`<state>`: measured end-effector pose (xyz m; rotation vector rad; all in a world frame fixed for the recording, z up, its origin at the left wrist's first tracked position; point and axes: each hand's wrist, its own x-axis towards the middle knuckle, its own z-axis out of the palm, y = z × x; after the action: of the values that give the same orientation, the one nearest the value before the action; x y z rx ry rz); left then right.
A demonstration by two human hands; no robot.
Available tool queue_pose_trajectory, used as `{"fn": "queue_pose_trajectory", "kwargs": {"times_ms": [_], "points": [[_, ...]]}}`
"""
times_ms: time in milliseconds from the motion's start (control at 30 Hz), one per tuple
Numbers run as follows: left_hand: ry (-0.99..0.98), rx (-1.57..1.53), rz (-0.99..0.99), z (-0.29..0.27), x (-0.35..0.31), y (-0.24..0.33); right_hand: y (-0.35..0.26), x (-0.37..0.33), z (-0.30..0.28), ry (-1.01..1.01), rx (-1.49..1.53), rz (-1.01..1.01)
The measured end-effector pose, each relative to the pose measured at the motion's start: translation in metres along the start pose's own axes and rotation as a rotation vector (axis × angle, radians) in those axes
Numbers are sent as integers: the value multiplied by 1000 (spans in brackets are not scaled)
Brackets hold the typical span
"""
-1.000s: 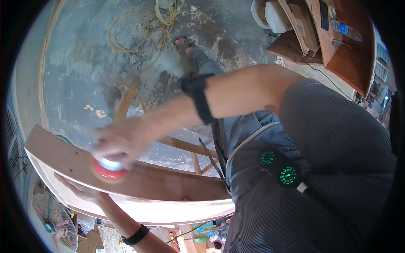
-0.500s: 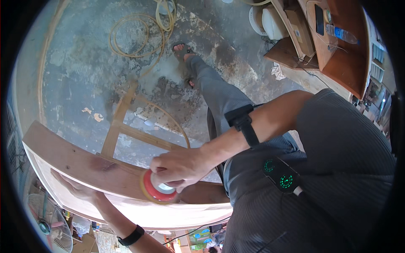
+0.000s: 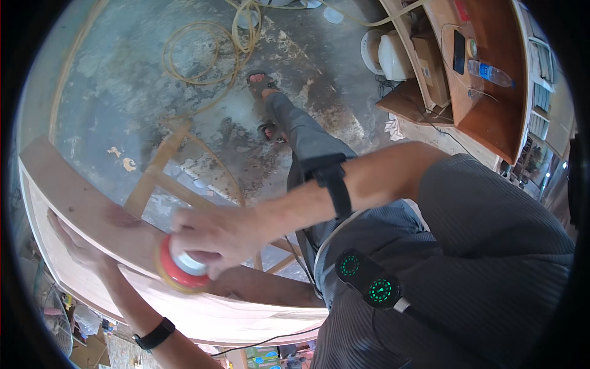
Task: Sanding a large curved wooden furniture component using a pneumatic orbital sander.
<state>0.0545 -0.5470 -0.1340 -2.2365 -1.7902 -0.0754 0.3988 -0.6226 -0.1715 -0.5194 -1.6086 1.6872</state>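
Note:
My right hand [image 3: 212, 237] is wrapped round the top of a round sander [image 3: 184, 275], which has a red body, a silver top and a yellowish rim at its base. The sander rests on the narrow top face of a curved wooden board [image 3: 83, 194]. Motion blurs this hand a little. My left hand [image 3: 80, 247] lies flat against the pale outer side of the curved piece, below its top edge, fingers stretched out and holding nothing. A thin yellowish hose [image 3: 221, 167] runs over the floor and passes out of sight behind my right forearm.
A wooden frame [image 3: 147, 184] joins the curved piece on the inner side. Loops of hose [image 3: 190, 52] lie on the stained floor. At upper right a brown wooden cabinet [image 3: 491, 123] holds a water bottle [image 3: 490, 73] and a phone [image 3: 459, 52]. A wire-cage fan [image 3: 55, 317] stands lower left.
My right hand has moved the sander leftward along the curved board. The view has shifted somewhat, and my left hand stays on the side of the piece.

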Motion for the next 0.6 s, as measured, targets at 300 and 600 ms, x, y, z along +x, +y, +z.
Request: {"fn": "queue_pose_trajectory", "kwargs": {"times_ms": [300,600], "points": [[-46,-239,-169,-13,-8,16,-19,-73,31,16,46,64],[-128,-336,-278,-108,-180,188,-1,-4,0,41,-90,-53]]}}
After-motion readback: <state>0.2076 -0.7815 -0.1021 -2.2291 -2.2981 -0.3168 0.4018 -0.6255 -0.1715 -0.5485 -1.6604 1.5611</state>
